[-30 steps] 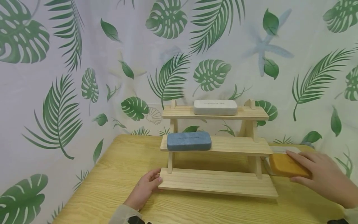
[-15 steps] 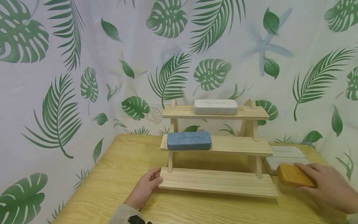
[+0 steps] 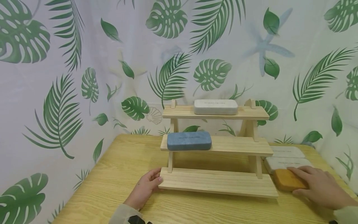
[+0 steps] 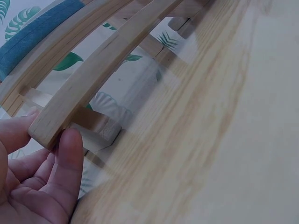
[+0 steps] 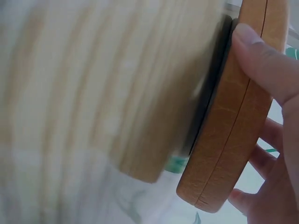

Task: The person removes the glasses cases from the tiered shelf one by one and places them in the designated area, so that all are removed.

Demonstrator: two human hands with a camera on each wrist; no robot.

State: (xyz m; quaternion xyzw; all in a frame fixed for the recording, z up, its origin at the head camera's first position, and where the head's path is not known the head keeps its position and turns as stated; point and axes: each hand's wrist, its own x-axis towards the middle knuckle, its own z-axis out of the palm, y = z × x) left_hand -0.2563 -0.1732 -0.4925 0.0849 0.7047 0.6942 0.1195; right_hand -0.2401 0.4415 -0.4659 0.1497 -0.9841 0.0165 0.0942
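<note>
A three-tier wooden shelf rack (image 3: 218, 183) stands on the table. My left hand (image 3: 145, 188) pinches the left end of its bottom tier; the left wrist view shows thumb and fingertips on either side of the board end (image 4: 51, 128). To the right of the rack, my right hand (image 3: 318, 186) grips an orange glasses case (image 3: 289, 180), which looks leathery with a seam along its side (image 5: 229, 116). A blue glasses case (image 3: 189, 141) lies at the left of the middle tier. On the top tier sits a white glasses case (image 3: 215, 107).
Behind the orange case, a pale glasses case (image 3: 288, 161) lies on the table, with another pale case (image 3: 288, 151) farther back, both partly hidden by the rack. A leaf-patterned curtain (image 3: 179, 46) hangs behind and beside the wooden table (image 3: 112, 186).
My right hand has brought the orange glasses case toward the table's front, uncovering the pale cases, then slightly left beside the bottom tier. The left hand has stayed on the rack.
</note>
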